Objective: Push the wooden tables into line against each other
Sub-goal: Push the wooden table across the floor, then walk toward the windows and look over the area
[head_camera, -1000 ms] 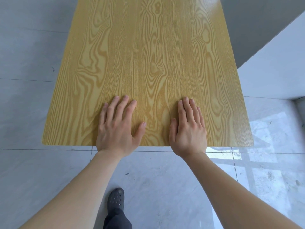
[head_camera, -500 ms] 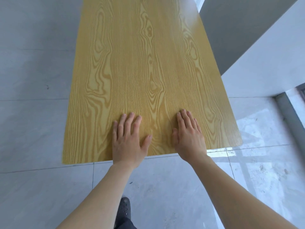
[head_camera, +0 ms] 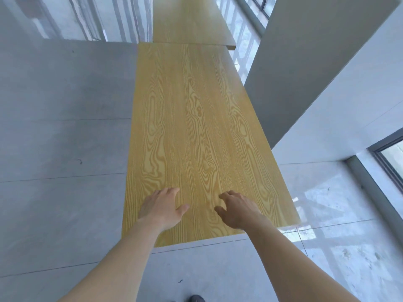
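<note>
A long wooden table (head_camera: 192, 118) with yellow grain stretches away from me. Its far end meets a second wooden table (head_camera: 187, 22) of the same kind, which sits shifted a little to the right, so the side edges do not line up. My left hand (head_camera: 160, 207) rests palm down near the near edge, fingers spread. My right hand (head_camera: 236, 209) is beside it on the top, fingers bent and partly lifted. Neither hand holds anything.
A grey pillar (head_camera: 305, 68) and a white wall (head_camera: 340, 118) stand close along the table's right side. Windows (head_camera: 392, 158) run along the right. Grey tiled floor (head_camera: 61, 127) lies on the left. The tip of a dark shoe (head_camera: 196, 298) shows at the bottom.
The near table has slid away from me and the view has lifted, so the second table at its far end now shows. My hands have shifted from flat to looser.
</note>
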`<state>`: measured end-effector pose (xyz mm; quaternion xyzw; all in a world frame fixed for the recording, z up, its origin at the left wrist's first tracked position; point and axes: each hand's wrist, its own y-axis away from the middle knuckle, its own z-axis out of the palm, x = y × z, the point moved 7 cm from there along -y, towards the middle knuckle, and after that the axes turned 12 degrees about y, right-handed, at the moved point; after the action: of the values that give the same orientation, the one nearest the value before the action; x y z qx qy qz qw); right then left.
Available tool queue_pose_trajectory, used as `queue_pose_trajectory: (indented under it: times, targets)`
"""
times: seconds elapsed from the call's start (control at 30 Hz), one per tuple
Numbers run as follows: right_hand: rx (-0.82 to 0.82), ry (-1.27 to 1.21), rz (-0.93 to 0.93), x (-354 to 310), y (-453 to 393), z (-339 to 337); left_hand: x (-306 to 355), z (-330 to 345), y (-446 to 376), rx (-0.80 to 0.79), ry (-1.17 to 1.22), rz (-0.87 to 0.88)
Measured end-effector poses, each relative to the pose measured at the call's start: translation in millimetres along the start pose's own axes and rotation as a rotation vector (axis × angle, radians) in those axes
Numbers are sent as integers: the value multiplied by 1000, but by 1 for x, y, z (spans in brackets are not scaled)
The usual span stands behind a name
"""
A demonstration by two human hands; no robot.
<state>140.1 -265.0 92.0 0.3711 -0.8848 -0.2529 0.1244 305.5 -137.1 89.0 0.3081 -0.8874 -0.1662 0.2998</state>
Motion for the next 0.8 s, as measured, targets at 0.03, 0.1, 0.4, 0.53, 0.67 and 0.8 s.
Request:
queue_pose_trajectory:
  times: [0.03, 0.1, 0.4, 0.53, 0.67, 0.8]
  targets:
    - [12, 3, -12, -3, 4, -10, -1, -11, 6, 0, -17, -16]
    - [36, 6, -49, -12, 11, -29, -2, -35, 18, 21, -30, -49]
    - [95, 43, -206, -86, 11, -96, -42, -134, 70, 193, -46, -152]
    - [126, 94, -281, -153, -2, -125, -93, -175, 87, 249, -20, -209]
    - [139, 151, -344, -238, -19, -147, -165, -215, 101, 296, 31, -262]
    - [170, 175, -397, -343, -41, -170, -259, -263, 116, 344, 52, -319]
